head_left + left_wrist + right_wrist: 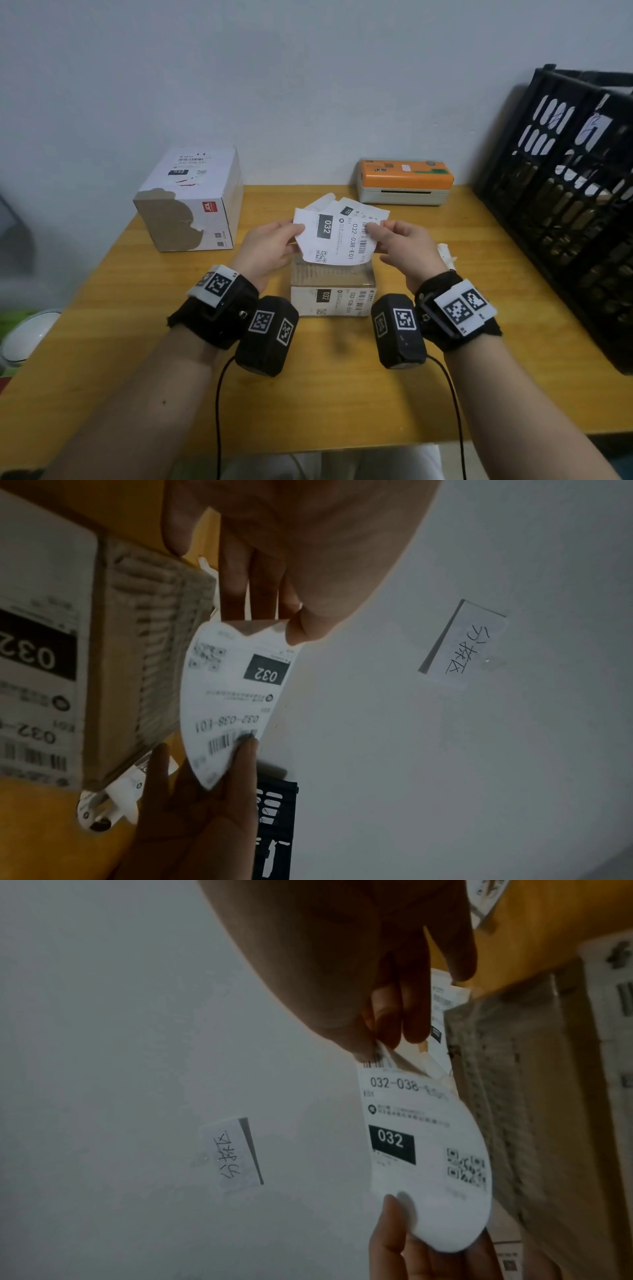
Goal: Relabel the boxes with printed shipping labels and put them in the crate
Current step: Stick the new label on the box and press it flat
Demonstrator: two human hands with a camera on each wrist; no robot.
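A white printed shipping label (337, 236) marked 032 curves in the air between both hands, just above a small brown box (332, 286). My left hand (274, 243) pinches its left edge between thumb and fingers; the left wrist view shows the label (232, 696) and the thumb pinch (294, 626). My right hand (400, 240) pinches the barcode end, where a corner of the label (424, 1137) peels from its backing. The small box carries an old 032 label on its front face (334, 301). The black crate (565, 192) stands at the right.
A larger white-and-brown box (191, 202) with a torn label sits at the back left of the wooden table (308, 394). An orange-topped label printer (404, 181) stands against the wall. Loose label scraps (447, 255) lie right of the small box. Cables trail from both wrists.
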